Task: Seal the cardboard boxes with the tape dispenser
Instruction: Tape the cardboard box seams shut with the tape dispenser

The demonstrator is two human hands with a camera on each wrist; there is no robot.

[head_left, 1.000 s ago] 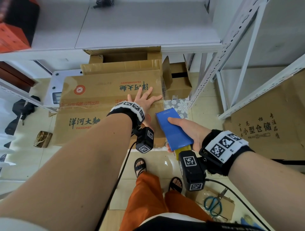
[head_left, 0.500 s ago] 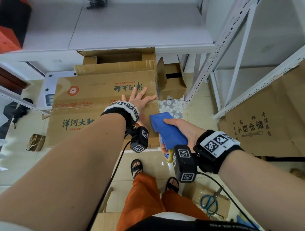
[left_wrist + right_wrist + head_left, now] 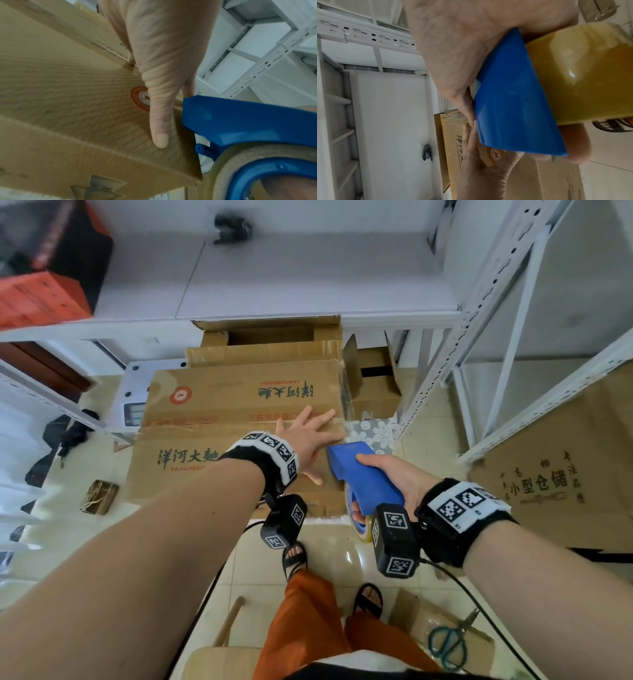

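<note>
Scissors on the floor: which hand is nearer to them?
Right. The right hand, gripping the tape dispenser, is up and slightly left of the scissors; the left hand lies farther off, flat on the cardboard box.

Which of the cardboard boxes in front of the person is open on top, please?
The rearmost cardboard box, tucked under the white shelf, shows a dark open interior; the printed box under the left hand is closed.

Shelving, scissors and clutter on the tiled floor

White metal shelving (image 3: 486, 285) overhead with a red-orange box (image 3: 41, 296) on it; green-handled scissors (image 3: 448, 645) lie low right, a white scale (image 3: 133, 402) sits left, and a small bundle (image 3: 100, 496) rests nearby.
</note>
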